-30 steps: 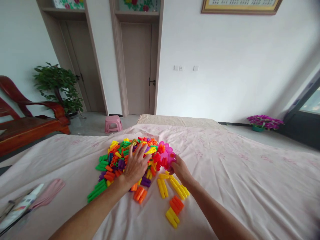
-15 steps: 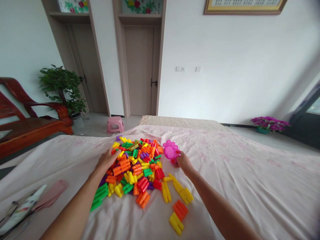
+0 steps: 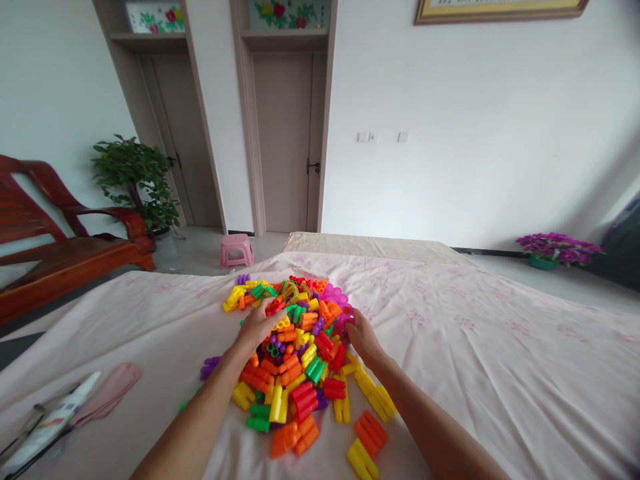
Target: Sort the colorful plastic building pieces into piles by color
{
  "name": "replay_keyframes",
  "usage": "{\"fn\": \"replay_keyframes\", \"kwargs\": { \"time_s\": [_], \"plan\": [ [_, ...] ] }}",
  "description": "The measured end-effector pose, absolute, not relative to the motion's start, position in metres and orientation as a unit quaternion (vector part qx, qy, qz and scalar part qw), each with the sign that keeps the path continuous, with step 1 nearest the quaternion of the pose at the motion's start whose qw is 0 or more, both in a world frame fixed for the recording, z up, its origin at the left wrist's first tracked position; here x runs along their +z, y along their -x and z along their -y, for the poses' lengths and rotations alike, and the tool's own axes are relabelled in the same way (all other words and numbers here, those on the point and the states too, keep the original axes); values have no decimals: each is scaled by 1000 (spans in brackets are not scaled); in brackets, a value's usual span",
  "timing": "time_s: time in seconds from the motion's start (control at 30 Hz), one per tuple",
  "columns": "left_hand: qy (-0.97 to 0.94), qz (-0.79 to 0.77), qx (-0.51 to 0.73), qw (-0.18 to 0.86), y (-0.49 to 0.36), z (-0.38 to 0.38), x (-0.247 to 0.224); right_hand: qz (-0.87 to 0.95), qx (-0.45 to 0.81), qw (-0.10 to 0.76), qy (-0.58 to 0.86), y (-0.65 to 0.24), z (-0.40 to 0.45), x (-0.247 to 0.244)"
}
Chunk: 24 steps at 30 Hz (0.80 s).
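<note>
Gripping pink dish [image 3: 334, 295] in right hand [image 3: 365, 339], left hand [image 3: 256, 329] shifted inward among blocks [image 3: 290, 369], grasp unclear

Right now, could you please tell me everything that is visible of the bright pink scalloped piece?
The bright pink scalloped piece looks like plastic, with rounded lobes along its far edge. It is at the right side of the toy block pile, partly hidden by orange blocks in front. The right hand grips its near right edge. Its exact tilt is unclear.
</note>
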State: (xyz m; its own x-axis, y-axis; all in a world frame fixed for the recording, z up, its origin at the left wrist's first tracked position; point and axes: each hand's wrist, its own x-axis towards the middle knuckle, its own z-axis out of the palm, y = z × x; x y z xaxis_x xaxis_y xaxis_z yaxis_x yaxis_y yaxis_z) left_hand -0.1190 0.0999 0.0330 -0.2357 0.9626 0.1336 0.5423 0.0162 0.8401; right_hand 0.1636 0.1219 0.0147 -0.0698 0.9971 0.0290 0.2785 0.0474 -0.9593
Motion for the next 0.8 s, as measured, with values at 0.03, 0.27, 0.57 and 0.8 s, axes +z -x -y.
{"fn": "replay_keyframes", "kwargs": {
  "time_s": [0.03, 0.27, 0.57, 0.8],
  "plan": [
    [-569, -656, 424, 257, 110, -101, 34, 600, 400, 419, 552, -165, -122, 16],
    [-586, -622, 469, 225, 90, -126, 62, 721, 239, 391, 520, -168, -114, 39],
    [-485, -778, 391, 88, 190, -173, 71, 584, 288, 401, 645, -210, -163, 31],
    [-516, -778, 325, 151, 221, -201, 42, 625, 182, 286, 703, -206, -207, 28]
  ]
}}
